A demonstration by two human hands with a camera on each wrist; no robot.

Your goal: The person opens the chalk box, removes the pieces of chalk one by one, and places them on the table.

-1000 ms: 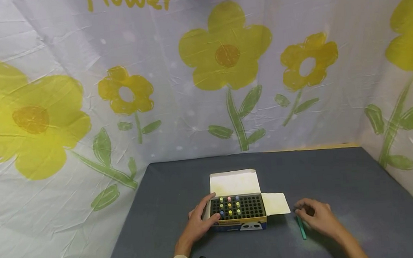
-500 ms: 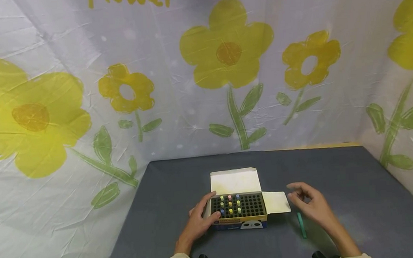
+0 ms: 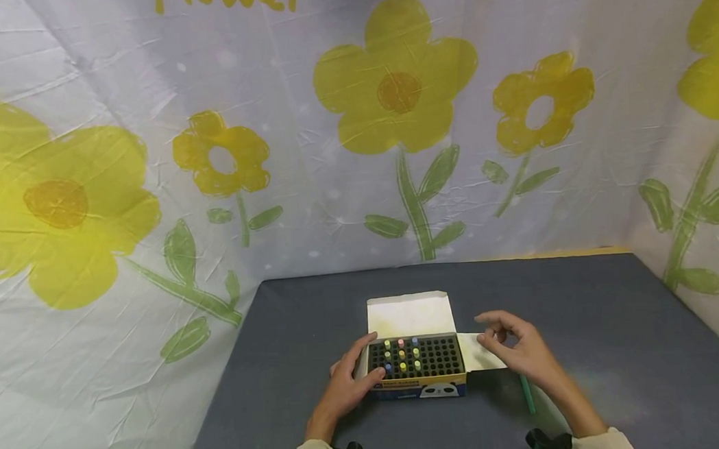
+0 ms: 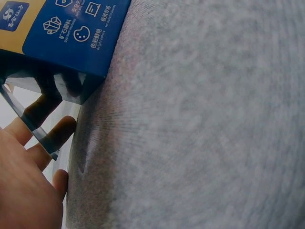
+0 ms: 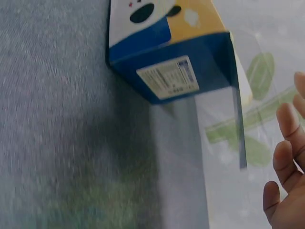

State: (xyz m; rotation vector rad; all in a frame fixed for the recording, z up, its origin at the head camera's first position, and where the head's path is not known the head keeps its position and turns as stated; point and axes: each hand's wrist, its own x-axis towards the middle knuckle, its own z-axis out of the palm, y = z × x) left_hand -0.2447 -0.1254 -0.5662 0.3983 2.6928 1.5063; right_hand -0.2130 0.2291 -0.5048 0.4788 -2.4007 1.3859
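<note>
An open chalk box, blue and yellow with a panda face, stands on the table. Its dark tray of round holes bears several chalk sticks, with yellow, pink and blue ends showing. My left hand holds the box at its left end, thumb at the front edge and index finger at the back corner. Over the white right flap hovers my right hand, fingers bent and thumb near them. Whether something small sits between those fingertips I cannot tell. A green stick, probably chalk, lies on the table below the right hand.
The box's white lid stands raised at the back. A dark grey cloth covers the table. Behind it hangs a pale curtain with yellow flowers. Dark wrist mounts sit by both sleeves.
My right hand has lifted from beside the green stick and moved left and away from me, over the right flap. The left hand and the box have stayed in place.
</note>
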